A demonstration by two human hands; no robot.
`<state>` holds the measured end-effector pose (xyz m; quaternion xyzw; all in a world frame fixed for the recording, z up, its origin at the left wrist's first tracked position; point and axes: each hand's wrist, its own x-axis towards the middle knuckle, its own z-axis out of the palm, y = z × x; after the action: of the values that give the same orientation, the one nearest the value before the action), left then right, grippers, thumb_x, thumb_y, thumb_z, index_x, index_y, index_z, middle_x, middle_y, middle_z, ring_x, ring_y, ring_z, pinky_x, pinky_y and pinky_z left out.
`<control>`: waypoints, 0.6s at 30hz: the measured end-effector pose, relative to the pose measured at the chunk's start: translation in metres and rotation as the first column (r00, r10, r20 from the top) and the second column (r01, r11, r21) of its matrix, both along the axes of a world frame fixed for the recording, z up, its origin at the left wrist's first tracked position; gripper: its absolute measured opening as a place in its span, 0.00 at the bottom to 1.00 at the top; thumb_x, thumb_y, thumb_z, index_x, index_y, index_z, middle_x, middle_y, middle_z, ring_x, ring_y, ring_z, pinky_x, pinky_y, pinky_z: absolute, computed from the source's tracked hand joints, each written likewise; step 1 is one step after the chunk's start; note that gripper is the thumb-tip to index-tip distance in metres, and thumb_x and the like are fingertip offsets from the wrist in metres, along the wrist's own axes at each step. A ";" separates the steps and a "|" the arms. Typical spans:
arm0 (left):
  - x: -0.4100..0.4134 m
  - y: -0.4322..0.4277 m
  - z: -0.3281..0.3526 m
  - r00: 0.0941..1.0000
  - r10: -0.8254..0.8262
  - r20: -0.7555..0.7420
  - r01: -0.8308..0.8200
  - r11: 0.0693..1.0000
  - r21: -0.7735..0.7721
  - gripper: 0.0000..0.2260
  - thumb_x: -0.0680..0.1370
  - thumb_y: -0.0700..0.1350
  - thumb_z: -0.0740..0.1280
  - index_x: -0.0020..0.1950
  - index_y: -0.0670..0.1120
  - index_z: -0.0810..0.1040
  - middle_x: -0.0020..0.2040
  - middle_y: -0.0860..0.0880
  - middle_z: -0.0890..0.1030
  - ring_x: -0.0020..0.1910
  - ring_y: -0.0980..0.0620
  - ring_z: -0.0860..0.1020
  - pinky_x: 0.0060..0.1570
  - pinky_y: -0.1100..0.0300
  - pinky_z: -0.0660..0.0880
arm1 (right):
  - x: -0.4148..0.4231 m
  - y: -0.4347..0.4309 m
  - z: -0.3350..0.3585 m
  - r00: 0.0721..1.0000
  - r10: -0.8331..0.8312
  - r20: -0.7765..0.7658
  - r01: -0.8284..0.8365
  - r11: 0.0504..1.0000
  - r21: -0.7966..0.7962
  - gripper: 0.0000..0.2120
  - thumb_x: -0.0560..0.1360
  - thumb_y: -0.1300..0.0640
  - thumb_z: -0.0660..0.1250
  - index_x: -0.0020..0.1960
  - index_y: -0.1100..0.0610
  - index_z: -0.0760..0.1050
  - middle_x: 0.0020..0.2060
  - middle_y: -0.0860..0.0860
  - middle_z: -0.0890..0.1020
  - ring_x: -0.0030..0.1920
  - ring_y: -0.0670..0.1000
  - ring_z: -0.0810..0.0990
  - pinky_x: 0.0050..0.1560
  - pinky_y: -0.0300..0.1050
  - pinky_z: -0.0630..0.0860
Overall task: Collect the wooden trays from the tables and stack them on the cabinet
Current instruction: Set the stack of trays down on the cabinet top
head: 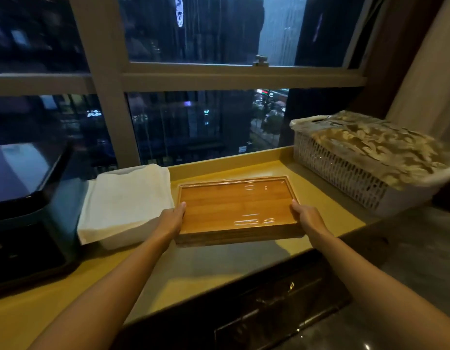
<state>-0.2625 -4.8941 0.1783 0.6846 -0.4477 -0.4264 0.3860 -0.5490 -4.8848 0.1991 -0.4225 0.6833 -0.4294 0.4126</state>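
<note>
The wooden trays (pixel 237 210), apparently a stack with an empty top tray, are gripped at the short ends by the left hand (pixel 174 217) and right hand (pixel 304 218) just above the yellow bench (pixel 244 263), near edge overhanging. A tilt or loosened grip could slide the trays apart, or knock the folded white towels (pixel 125 203) just beside them. Farther right, patterned fabric is held in 1 white basket (pixel 345 178).

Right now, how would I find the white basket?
Look along the yellow ledge under the big window. At its right end, past the wooden tray, sits the basket. It alone has holey sides and patterned cloth piled inside.
</note>
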 end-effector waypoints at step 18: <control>-0.048 -0.228 -0.058 0.942 0.333 0.039 -0.333 0.915 0.228 0.25 0.79 0.55 0.53 0.64 0.37 0.70 0.61 0.36 0.75 0.58 0.39 0.75 0.50 0.54 0.69 | -0.033 -0.328 -0.060 0.938 0.320 0.132 -0.341 0.920 0.193 0.14 0.80 0.52 0.52 0.43 0.56 0.72 0.41 0.55 0.80 0.42 0.52 0.78 0.40 0.44 0.73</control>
<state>-0.3110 -5.1223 0.1207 0.7909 -0.2719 -0.4039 0.3706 -0.5816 -5.2129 0.1387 -0.4637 0.6230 -0.2982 0.5550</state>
